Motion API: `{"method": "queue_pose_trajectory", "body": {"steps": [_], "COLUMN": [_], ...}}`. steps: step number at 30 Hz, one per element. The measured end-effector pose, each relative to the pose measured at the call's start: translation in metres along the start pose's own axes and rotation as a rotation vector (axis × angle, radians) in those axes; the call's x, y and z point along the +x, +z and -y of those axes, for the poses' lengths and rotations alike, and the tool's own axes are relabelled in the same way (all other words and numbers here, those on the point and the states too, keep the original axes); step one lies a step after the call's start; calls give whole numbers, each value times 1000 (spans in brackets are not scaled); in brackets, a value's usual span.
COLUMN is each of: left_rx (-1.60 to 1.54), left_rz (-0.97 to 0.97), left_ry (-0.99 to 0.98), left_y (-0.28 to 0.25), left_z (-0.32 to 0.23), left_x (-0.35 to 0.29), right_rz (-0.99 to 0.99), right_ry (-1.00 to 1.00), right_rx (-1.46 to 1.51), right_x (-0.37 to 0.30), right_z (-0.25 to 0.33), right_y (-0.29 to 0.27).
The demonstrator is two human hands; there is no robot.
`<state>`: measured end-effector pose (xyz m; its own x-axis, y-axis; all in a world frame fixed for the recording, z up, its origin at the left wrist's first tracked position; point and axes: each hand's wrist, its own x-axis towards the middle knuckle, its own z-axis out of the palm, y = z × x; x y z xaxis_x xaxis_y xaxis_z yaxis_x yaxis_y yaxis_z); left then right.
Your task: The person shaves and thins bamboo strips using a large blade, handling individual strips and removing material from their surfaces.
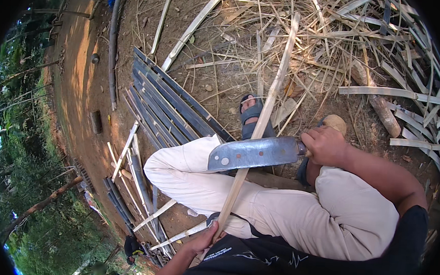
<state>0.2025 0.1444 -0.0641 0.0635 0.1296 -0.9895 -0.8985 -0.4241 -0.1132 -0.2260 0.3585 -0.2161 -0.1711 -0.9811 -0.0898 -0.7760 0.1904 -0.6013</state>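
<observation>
My right hand (327, 145) is closed around the handle of a broad machete (279, 150), whose wooden butt shows past my fist. Its wide grey blade, pierced by several round holes or rivets, lies across a long pale bamboo strip (272, 98). The strip slants from my waist out over the ground between my legs. Near my lap, my left hand (204, 239) grips the strip's near end, its fingers partly hidden. My legs in light trousers (281, 212) are bent under the blade and the strip. A sandalled foot (250, 114) rests beside the strip.
Dark bamboo slats (169, 104) lie fanned out left of my knee. Shavings and thin strips (331, 48) cover the ground ahead and to the right, around a short log (378, 104). More split pieces (141, 183) lie at left. A long pole (114, 45) lies farther off.
</observation>
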Motion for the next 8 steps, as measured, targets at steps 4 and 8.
{"method": "queue_pose_trajectory", "body": {"steps": [4, 8], "left_rx": [-41, -120], "left_rz": [-25, -54], "left_ry": [-11, -46], "left_y": [10, 17], "left_z": [0, -3], "left_x": [-6, -11], "right_rz": [60, -12], "right_ry": [-31, 374], "right_rx": [13, -21], "right_x": [-2, -10], "right_z": [8, -47], "right_y": [1, -8]}}
